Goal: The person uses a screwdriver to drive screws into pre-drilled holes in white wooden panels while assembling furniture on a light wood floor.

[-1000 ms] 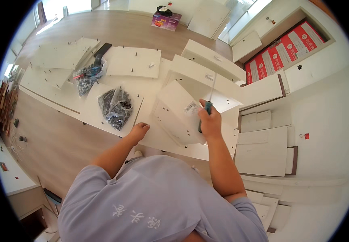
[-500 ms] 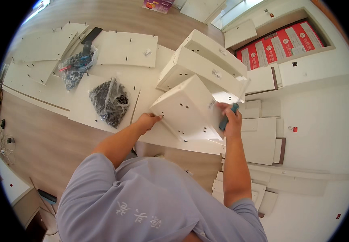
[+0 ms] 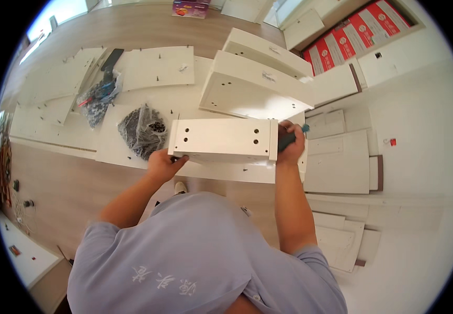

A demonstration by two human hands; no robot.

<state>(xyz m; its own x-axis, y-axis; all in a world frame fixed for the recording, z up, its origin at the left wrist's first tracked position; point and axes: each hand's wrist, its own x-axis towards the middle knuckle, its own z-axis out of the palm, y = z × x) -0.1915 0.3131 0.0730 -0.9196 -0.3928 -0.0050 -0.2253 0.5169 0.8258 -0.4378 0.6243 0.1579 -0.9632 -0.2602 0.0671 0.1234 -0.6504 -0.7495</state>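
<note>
Squarely in front of the person, a narrow white box (image 3: 221,137) lies between the two hands, two pairs of dark holes showing on its upturned face. The left hand (image 3: 165,165) is pinched around its near left corner, while the right hand (image 3: 295,149) is wrapped around a dark, teal-ended hand tool (image 3: 286,141) beside the box's right end. Whether the box rests on the white boards (image 3: 208,170) or is lifted off them, I cannot tell. Just left of it sits a clear bag of dark fasteners (image 3: 144,133), and farther left a second clear bag (image 3: 99,99). On the far side stand two larger white boxes (image 3: 247,81), and a flat white panel (image 3: 161,65) with upright pegs lies at the far left.
</note>
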